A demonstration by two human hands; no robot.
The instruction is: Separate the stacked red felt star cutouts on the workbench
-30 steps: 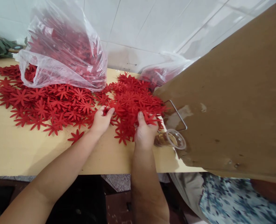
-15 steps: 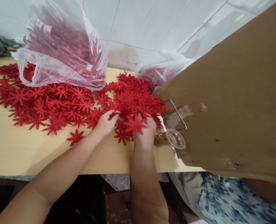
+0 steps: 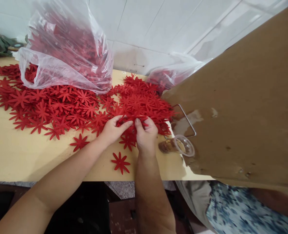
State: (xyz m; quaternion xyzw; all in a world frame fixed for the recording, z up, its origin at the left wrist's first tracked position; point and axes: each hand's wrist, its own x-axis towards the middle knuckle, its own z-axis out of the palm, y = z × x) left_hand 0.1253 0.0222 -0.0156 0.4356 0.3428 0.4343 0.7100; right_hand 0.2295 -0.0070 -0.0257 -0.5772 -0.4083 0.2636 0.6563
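Note:
Both my hands meet at the front edge of a heap of red flower-shaped pieces (image 3: pixel 144 100). My left hand (image 3: pixel 112 130) pinches a red flower-shaped piece (image 3: pixel 134 118) from the left, thumb pointing right. Across from it, my right hand (image 3: pixel 146 135) grips the same piece between thumb and fingers; the fingertips partly hide it. One single red flower piece (image 3: pixel 120 162) lies flat on the table in front of my hands. Another loose flower piece (image 3: pixel 79 142) rests left of my left forearm. A wider pile of such pieces (image 3: pixel 46 112) spreads to the left.
A clear plastic bag (image 3: pixel 68 48) full of red pieces sits on the left pile; a second bag (image 3: pixel 173 73) is behind. A clear cup (image 3: pixel 175 146) lies beside a wire loop (image 3: pixel 189 122) and a tall brown board (image 3: pixel 243 97). Beyond it shows a person's floral clothing (image 3: pixel 231 208).
A red flower piece that was in my right hand now lies on the table near the front. My hands have come closer together and hold another piece between them.

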